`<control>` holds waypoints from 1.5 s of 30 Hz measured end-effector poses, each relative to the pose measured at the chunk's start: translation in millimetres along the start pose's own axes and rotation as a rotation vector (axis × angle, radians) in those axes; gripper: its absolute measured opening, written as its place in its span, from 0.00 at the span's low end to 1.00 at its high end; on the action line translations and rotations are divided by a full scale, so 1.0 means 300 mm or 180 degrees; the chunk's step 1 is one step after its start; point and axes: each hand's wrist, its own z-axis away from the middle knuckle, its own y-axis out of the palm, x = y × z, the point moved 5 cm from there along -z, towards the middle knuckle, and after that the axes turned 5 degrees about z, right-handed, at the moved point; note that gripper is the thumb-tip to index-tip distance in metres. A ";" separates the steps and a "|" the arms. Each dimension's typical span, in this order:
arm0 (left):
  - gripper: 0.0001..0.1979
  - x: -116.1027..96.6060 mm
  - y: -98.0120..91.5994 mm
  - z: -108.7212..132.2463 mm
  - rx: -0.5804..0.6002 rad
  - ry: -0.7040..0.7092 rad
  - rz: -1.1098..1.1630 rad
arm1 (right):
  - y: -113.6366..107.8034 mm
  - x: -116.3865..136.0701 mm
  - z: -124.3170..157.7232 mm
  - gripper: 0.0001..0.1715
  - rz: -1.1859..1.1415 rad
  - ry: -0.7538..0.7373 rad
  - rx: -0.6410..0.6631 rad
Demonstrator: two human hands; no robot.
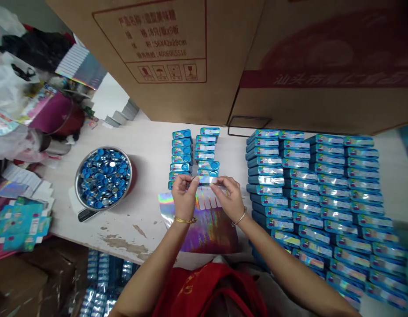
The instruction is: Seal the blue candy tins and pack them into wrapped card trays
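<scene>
My left hand (pixel 184 196) and my right hand (pixel 230 197) pinch the two ends of a small shiny holographic sticker (pixel 206 179). They hold it over the front of a blue box (pixel 208 173), the nearest in a short row. Whether the sticker touches the box I cannot tell. Beside it, by my left fingers, stands another row of blue boxes (pixel 181 150) with round recesses in their tops. Below my hands lies a holographic sticker sheet (pixel 208 233), with pale strips along its upper edge.
A steel pan (pixel 79 187) of blue-and-silver caps stands left. Blue boxes with shiny strips (pixel 336 191) fill the right side in several columns. Large cardboard cartons (pixel 190 101) wall off the back. A black wire frame (pixel 248 125) lies before them. Bags and a bucket (pixel 55 110) crowd the far left.
</scene>
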 end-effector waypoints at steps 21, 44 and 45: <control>0.11 0.150 0.173 -0.192 -0.0001 0.0982 -0.3265 | 0.036 -0.280 -0.152 0.11 0.0940 0.0589 -0.0230; 0.13 0.034 0.018 -0.013 0.0816 0.1578 -0.3325 | 0.073 -0.323 -0.073 0.29 0.1609 -0.0256 0.1071; 0.13 0.038 -0.016 0.008 0.0892 0.1599 -0.3353 | 0.070 -0.329 -0.074 0.28 0.1737 -0.0238 0.1095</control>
